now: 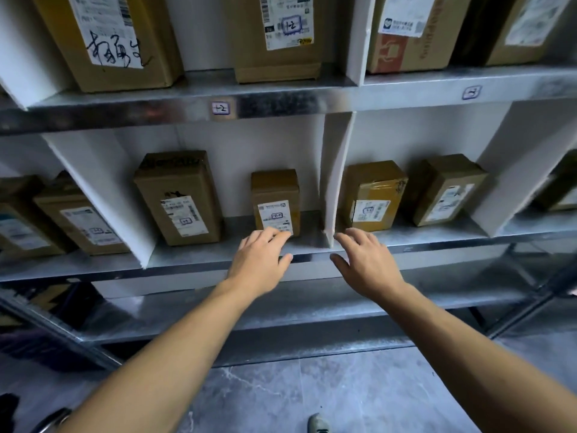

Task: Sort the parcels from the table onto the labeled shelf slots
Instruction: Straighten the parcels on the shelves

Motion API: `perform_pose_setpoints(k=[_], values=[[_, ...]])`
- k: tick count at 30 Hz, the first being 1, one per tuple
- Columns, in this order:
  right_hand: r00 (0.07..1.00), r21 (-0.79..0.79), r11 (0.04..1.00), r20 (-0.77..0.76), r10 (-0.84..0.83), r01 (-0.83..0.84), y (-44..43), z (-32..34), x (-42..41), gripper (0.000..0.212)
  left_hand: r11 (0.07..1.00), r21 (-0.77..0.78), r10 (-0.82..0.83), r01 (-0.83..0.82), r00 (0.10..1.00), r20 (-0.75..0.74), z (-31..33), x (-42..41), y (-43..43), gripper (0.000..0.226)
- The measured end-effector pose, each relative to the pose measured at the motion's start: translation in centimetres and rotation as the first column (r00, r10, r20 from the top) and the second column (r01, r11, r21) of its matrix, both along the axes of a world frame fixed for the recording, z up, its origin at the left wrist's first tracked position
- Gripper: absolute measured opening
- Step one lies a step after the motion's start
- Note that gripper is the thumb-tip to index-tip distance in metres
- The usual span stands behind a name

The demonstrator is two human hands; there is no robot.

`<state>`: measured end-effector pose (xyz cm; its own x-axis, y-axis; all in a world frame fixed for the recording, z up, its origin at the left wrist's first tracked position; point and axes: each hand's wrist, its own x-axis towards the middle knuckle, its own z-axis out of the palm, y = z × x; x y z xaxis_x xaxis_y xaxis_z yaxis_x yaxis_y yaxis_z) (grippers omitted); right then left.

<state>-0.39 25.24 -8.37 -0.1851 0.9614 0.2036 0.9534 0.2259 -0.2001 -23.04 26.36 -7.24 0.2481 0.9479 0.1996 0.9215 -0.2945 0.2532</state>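
Steel shelf unit filled the view, with grey floor below it. Top row: big box with handwriting on its label at left, a mid box marked 1-2, and another box past the upper divider. Middle row was split by white dividers, and the centre divider ran right out to the shelf's front edge. In the slot left of it, the tall parcel and the small parcel both stood upright, labels facing out, clearly apart. In the slot right of it, one taped parcel and one angled parcel stood side by side. The far-left slot held two more parcels, blurred. Left hand reached in over the shelf lip, grip slack with fingers nearly straight and the tips on the lower edge of the small parcel's label, not wrapped round it. Right hand was just right of the centre divider's foot, grip wide open, fingers spread, holding nothing, short of the taped parcel. Slot tag on the upper shelf edge read 1-2. The second tag was too blurred to read.
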Motion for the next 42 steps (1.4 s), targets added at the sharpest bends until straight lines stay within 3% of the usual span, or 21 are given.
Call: perform_pose_setpoints(k=[13, 17, 22, 26, 34, 42], values=[[0.974, -0.005, 0.994, -0.199, -0.112, 0.113, 6.4, 1.3, 13.0, 0.047, 0.984, 0.020, -0.177, 0.177, 0.963, 0.201, 1.5, 15.0, 6.2, 0.054], [0.950, -0.005, 0.998, -0.307, -0.061, 0.063, 11.2, 2.2, 16.4, 0.047, 0.993, 0.048, -0.115, 0.107, 0.970, 0.214, 1.7, 18.9, 10.2, 0.054], [0.894, -0.046, 0.999, -0.446, -0.038, 0.020, 16.0, 2.6, 18.8, 0.047, 0.996, -0.045, 0.089, -0.080, 0.962, 0.257, 1.2, 21.7, 14.2, 0.055], [0.849, -0.088, 0.995, -0.528, -0.004, -0.050, 19.0, 2.0, 19.9, 0.049, 0.987, -0.077, 0.154, -0.138, 0.951, 0.268, 0.2, 22.7, 16.0, 0.059], [0.741, -0.142, 0.968, -0.669, 0.058, -0.205, 20.0, -0.6, 19.7, 0.047, 0.977, -0.063, 0.214, -0.204, 0.926, 0.311, -0.8, 23.6, 16.8, 0.049], [0.647, -0.056, 0.982, -0.759, 0.076, -0.180, 19.4, -2.4, 18.7, 0.044, 0.981, 0.015, 0.179, -0.194, 0.930, 0.322, -1.4, 22.2, 16.7, 0.042]])
